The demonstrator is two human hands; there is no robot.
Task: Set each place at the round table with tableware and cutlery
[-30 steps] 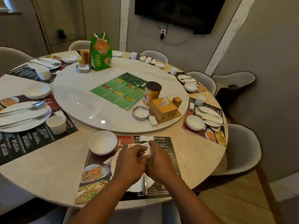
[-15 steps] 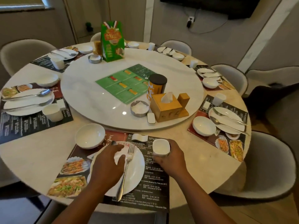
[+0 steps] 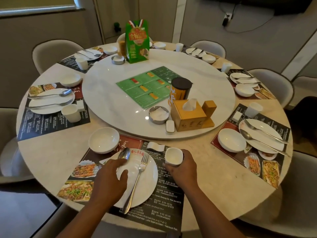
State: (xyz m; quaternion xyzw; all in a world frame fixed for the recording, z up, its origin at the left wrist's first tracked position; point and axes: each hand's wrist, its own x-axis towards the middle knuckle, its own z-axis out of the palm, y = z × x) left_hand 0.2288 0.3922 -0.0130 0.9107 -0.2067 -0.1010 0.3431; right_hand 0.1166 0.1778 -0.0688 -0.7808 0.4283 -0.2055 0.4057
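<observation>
Left hand (image 3: 111,176) rests on the spoon (image 3: 124,154); right hand (image 3: 183,166) grips the cup (image 3: 173,156).

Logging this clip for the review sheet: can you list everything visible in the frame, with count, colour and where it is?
table: one, beige, fills view
turntable: one, white, table centre
place mats: six seen, dark, table edge
plates: six, white, on mats
bowls: seven, white, beside plates
cups: six, white, by plates
forks and spoons: silver, on plates
carton: one, green, turntable's far side
menu card: one, green, turntable
canister: one, orange, black lid, turntable
tissue box: one, wooden, turntable's near side
ashtrays: two, metal, turntable
chairs: grey, around table
left hand: holds near spoon
right hand: grips near cup
</observation>
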